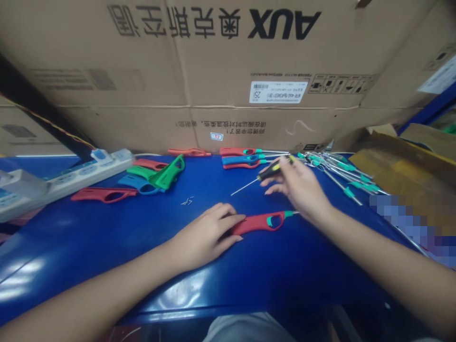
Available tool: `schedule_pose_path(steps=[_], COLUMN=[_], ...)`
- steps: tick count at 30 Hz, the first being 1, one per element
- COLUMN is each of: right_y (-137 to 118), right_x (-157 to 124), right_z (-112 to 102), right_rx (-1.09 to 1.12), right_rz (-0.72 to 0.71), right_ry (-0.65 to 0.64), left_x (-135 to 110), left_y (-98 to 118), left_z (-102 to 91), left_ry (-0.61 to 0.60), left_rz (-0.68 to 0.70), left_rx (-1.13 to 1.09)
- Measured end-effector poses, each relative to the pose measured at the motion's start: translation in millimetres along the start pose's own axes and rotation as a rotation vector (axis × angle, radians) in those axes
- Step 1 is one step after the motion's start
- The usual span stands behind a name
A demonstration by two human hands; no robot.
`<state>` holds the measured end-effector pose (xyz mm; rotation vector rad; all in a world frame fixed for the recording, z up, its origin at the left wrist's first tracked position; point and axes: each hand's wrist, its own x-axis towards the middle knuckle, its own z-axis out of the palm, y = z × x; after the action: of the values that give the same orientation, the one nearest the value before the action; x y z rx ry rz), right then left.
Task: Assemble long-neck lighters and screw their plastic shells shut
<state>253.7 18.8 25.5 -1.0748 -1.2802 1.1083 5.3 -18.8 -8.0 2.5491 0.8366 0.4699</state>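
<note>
My left hand (213, 232) is closed around the handle end of a red gas lighter (254, 224) that lies on the blue table. The lighter has a green trigger, and its metal tube points right, passing partly behind my right wrist. My right hand (297, 183) grips a screwdriver (272, 170) with a black and yellow handle. Its thin shaft slants down to the left, and the tip is above the table, apart from the red lighter. A few small screws (187, 201) lie loose to the left of the screwdriver tip.
Red, green and blue lighter shells (153, 176) lie at left beside a white power strip (85, 171). Several lighters (238, 158) rest at the back. Metal tubes with green parts (338, 166) are heaped at right near an open cardboard box (402, 161). A large carton (199, 71) stands behind.
</note>
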Motion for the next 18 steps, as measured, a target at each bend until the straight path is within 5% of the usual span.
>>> schedule_pose_path(steps=[3,7,13,18], right_y=[7,13,24,18], right_x=[-13,-13,-5,-4], right_z=[42,70,82,71], right_rx=[0.061,0.060,0.083,0.137], right_rz=[0.020,-0.016,0.015,-0.020], right_ry=[-0.137,-0.308,-0.329,-0.180], left_x=[-1,-3,-2,-3], left_y=[0,1,3,5], left_z=[0.4,0.7,0.4,-1.0], left_ry=[-0.010,-0.020,-0.007,-0.014], left_rz=[-0.011,-0.008,0.009,0.000], left_rx=[-0.003,0.030,0.061,0.068])
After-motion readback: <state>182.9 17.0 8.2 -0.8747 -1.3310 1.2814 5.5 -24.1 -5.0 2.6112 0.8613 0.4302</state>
